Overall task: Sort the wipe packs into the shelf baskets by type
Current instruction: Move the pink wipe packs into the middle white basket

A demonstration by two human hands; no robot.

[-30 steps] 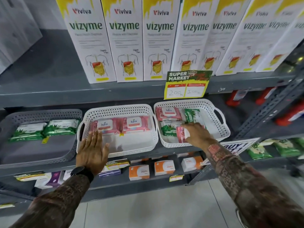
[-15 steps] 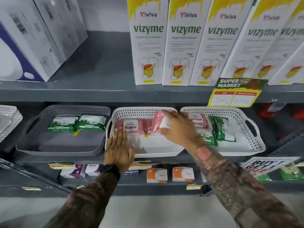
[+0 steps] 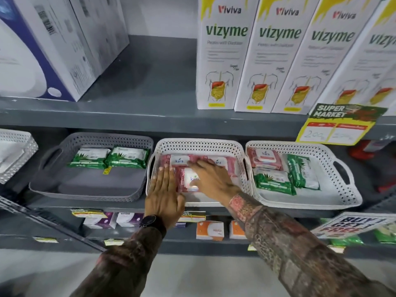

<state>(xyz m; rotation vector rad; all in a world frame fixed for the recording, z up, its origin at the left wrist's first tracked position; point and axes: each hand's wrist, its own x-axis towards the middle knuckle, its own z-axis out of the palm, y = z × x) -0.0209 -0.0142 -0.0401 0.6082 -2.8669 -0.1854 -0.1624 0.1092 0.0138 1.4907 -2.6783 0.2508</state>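
Three baskets stand on the middle shelf. The grey basket (image 3: 90,137) holds two green wipe packs (image 3: 90,157). The middle white basket (image 3: 199,142) has two pink packs (image 3: 177,160) along its back. A third pink wipe pack (image 3: 186,179) lies in front of them under my right hand (image 3: 214,179), whose fingers and thumb still grip it. My left hand (image 3: 164,194) rests flat on that basket's front left rim, fingers apart. The right white basket (image 3: 342,189) holds one pink pack (image 3: 265,157) and two green packs (image 3: 272,181).
Tall white Vizyme boxes (image 3: 222,61) and large white cartons (image 3: 42,50) stand on the shelf above. A yellow price sign (image 3: 336,127) hangs from that shelf's edge. Small orange boxes (image 3: 210,230) and purple boxes (image 3: 128,218) sit on the shelf below. Another white basket (image 3: 15,153) is at the far left.
My right hand took a pink pack from the right basket, carried it left and set it down in the middle basket. My left hand stayed on that basket's rim.
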